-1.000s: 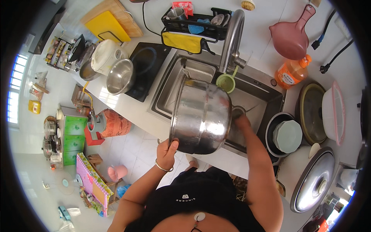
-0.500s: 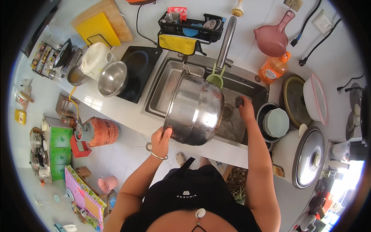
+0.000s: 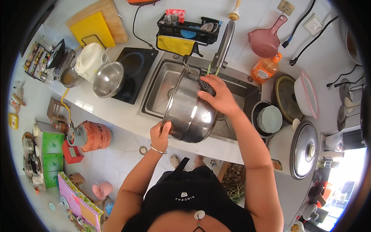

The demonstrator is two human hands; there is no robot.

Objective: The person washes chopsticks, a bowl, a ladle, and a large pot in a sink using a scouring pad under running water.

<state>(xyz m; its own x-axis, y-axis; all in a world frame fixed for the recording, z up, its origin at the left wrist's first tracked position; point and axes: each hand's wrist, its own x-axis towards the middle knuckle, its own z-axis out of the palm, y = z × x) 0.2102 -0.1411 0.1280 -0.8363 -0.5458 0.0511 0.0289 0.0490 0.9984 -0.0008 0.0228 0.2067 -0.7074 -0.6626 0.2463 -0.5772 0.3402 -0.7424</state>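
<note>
A large steel pot [image 3: 189,112] is tipped on its side over the double sink [image 3: 148,94], its outer wall facing up. My left hand [image 3: 160,135] grips the near part of its rim, thumb on the outside. Against the far upper wall of the pot, my right hand [image 3: 218,94] presses a dark steel wool scrubber [image 3: 207,87], fingers curved over it. Behind the pot rises the faucet [image 3: 224,44], its spout pointing up and away. The pot hides much of the sink's middle.
Left of the sink are a black induction cooktop [image 3: 133,73] and a steel bowl [image 3: 108,80]. On the right stand an orange soap bottle [image 3: 265,69], stacked bowls [image 3: 269,119] and a big lidded pot [image 3: 293,149]. A black rack [image 3: 189,31] with a yellow cloth [image 3: 176,45] sits behind.
My right hand has moved left and up from the right basin, carrying the scrubber onto the pot's wall. The left hand keeps its hold on the rim. The whole view has shifted slightly.
</note>
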